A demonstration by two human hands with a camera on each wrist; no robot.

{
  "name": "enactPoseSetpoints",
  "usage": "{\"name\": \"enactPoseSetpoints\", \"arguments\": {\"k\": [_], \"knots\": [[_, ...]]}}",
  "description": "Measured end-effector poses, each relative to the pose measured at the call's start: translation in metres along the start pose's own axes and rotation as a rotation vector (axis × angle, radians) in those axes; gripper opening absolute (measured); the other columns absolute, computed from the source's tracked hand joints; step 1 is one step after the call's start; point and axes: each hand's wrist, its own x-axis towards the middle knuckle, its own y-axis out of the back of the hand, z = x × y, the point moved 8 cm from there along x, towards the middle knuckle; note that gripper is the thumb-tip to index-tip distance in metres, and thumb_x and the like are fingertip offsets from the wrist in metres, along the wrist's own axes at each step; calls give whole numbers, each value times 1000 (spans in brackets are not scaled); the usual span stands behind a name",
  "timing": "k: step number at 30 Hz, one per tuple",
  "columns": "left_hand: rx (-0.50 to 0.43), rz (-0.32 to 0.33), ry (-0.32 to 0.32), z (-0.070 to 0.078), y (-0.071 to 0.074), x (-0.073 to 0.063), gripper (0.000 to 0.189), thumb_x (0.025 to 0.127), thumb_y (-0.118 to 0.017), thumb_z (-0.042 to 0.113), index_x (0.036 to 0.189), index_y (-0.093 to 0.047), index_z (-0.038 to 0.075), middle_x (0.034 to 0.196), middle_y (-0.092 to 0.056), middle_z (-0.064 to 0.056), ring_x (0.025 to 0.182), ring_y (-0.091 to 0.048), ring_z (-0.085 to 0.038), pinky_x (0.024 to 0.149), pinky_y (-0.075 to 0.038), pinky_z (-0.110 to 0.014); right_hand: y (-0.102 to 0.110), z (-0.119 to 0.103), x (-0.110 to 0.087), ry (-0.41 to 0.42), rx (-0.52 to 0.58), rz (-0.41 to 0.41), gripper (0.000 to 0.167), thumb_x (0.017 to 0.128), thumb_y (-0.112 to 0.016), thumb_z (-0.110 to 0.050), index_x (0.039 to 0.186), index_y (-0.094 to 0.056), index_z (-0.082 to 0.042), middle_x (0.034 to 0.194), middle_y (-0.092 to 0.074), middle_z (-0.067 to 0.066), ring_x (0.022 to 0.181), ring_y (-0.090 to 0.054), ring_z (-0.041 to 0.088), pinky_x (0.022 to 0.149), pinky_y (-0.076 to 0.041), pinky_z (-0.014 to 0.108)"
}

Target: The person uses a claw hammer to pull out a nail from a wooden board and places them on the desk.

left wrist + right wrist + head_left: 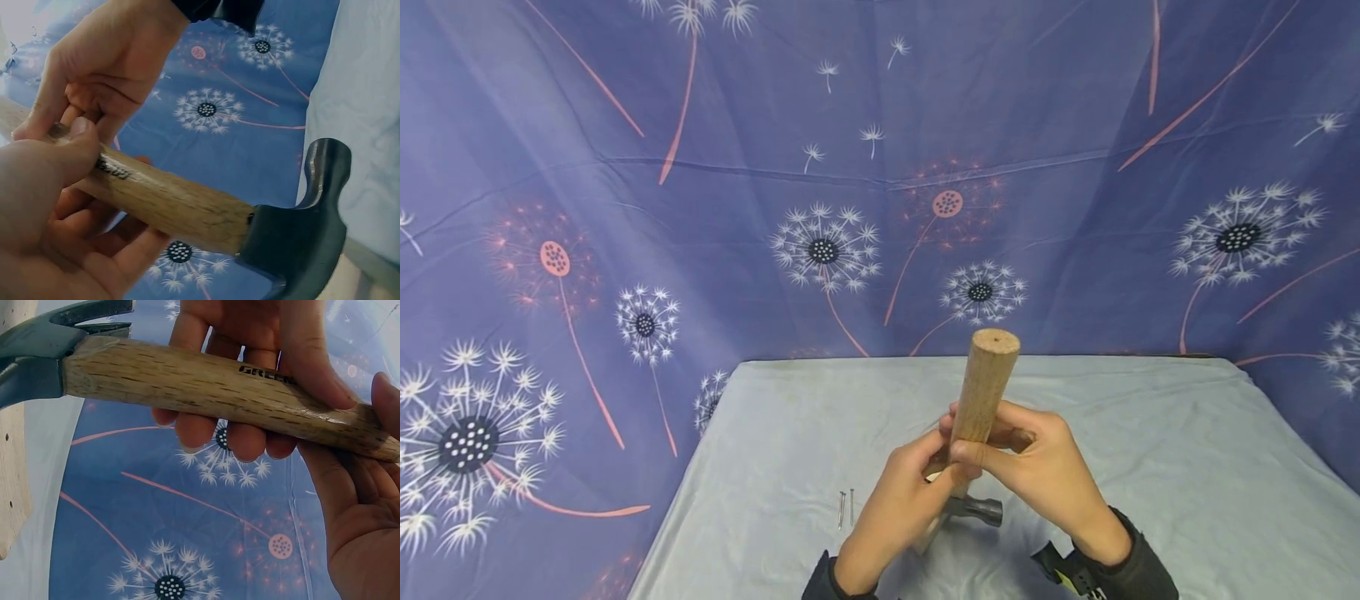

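1. Nearest the head camera, the left hand (898, 500) and the right hand (1045, 471) meet over the near edge of the table, both wrapped around one tool.
2. That tool is a claw hammer with a pale round wooden handle and a dark grey steel head (981, 400); it is held off the table, handle end tilted up toward the camera, head (977, 508) low beneath the hands.
3. The left hand's fingers curl around the middle of the handle, thumb pressed on top by the black printed lettering (112, 169).
4. The right hand's fingers close around the handle further toward its butt end.
5. Two thin metal nails (846, 508) lie side by side on the light grey tablecloth (1150, 450), just left of the left hand.
6. A pale wooden board (12, 481) stands beside the hammer head.
7. A blue dandelion-print cloth (700, 208) hangs behind the table.
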Motion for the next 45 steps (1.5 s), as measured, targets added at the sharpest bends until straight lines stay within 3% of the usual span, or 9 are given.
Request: {"name": "enactPoseSetpoints", "arguments": {"k": [4,8,19,30,36,40,45], "knots": [[6,54,-70,4,2,-2,30,100,-76,20,129,-74,12,118,-77,-3,107,-74,-16,90,-60,-34,-1,-1,0,-2,10,-12,46,93,-81,2,134,-73,-17,119,-78,3,102,-77,27,82,-62,40],[-14,77,-98,6,4,-3,26,97,-78,17,123,-76,11,113,-78,0,104,-75,-16,91,-60,-36,0,-2,-1,-9,10,-11,47,93,-80,2,136,-72,-17,120,-78,2,101,-77,26,81,-63,40],[-19,50,2,2,9,-6,24,97,-78,21,121,-79,16,115,-78,2,108,-74,-16,93,-59,-35,-2,-2,1,-12,-18,-43,43,96,-80,-4,135,-73,-21,123,-77,-1,105,-75,25,86,-61,41],[2,70,3,3,19,-15,29,98,-78,25,126,-79,15,112,-78,2,97,-76,-15,79,-63,-33,-4,3,1,-84,-77,-79,38,98,-81,-18,134,-74,-29,127,-74,-7,108,-74,19,88,-61,41],[12,60,39,4,21,-18,28,98,-78,28,125,-79,18,108,-78,4,100,-76,-16,84,-62,-33,-6,5,1,-99,-79,-93,38,98,-80,-19,134,-73,-30,129,-73,-8,107,-74,19,87,-61,42],[26,49,63,1,25,-21,29,99,-77,27,127,-78,18,113,-78,4,104,-75,-17,89,-60,-33,-5,7,-1,-108,-110,-98,35,100,-78,-21,133,-73,-31,122,-75,-9,105,-74,17,88,-60,40],[30,96,105,-7,38,-26,26,99,-78,28,124,-79,19,106,-79,5,100,-76,-18,86,-61,-34,2,12,-4,-98,-168,-84,23,107,-69,-21,127,-74,-30,112,-77,-11,99,-74,14,86,-60,38]]}}
